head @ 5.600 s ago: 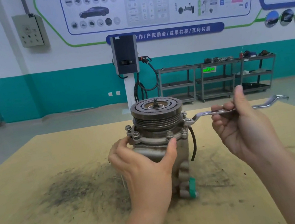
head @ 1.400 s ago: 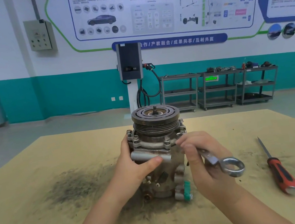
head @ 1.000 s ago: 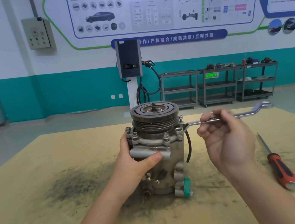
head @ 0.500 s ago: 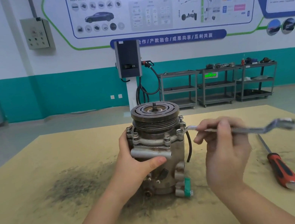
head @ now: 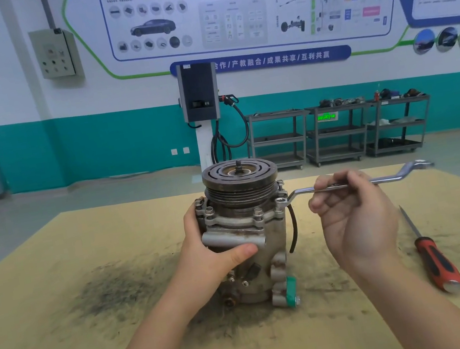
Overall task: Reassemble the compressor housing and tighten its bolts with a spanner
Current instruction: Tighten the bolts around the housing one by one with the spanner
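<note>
A grey metal compressor point(head: 248, 232) stands upright on the brown table point(head: 59, 296), its grooved pulley on top. Several bolts ring its flange. My left hand point(head: 211, 251) grips the housing from the left, thumb across the front under a short pipe. My right hand point(head: 352, 214) holds the shaft of a silver ring spanner point(head: 383, 178), which lies level and points right. The spanner's near ring sits on a flange bolt point(head: 280, 201) at the compressor's right side.
A red-handled screwdriver point(head: 434, 258) lies on the table to the right of my right arm. Dark grime stains the table left of and around the compressor. Beyond the table's far edge are grey shelf carts point(head: 338, 130) and a wall charger point(head: 198, 90).
Over the last half second my right hand swung the spanner's far end up and back from a lower, nearer angle; its ring stays at the right flange bolt. The left hand kept its grip.
</note>
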